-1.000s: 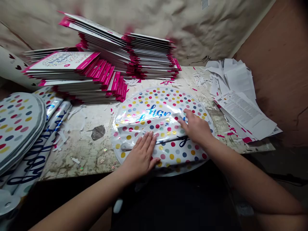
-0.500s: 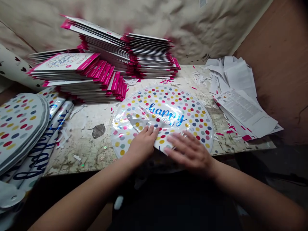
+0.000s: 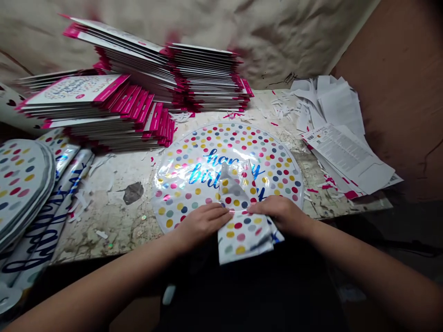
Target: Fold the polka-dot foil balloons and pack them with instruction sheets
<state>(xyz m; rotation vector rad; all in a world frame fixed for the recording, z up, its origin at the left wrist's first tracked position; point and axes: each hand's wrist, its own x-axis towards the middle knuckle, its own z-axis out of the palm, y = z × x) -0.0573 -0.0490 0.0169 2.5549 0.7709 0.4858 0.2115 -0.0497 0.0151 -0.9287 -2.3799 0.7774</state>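
A folded foil balloon (image 3: 242, 230) with coloured dots lies across the near edge of the table, its lower end jutting over the edge. My left hand (image 3: 202, 223) pinches its left side, fingers pressed together. On the other side my right hand (image 3: 285, 216) grips the right edge, thumb and fingers closed. Beneath it a flat round foil balloon (image 3: 180, 177) with dots and blue "happy birthday" lettering is spread on the table. The folded piece hides part of that lettering.
Pink-edged packets (image 3: 207, 76) stand in tall stacks at the back left. More dotted foil balloons (image 3: 22, 180) are piled at the left edge. White paper sheets (image 3: 349, 157) lie at the right. Paper scraps litter the worn table (image 3: 121, 221).
The foil piece under my hands has been turned and folded into a narrower strip, nearer to me. Both hands have gone from pressing flat to gripping its sides. The view has shifted slightly.
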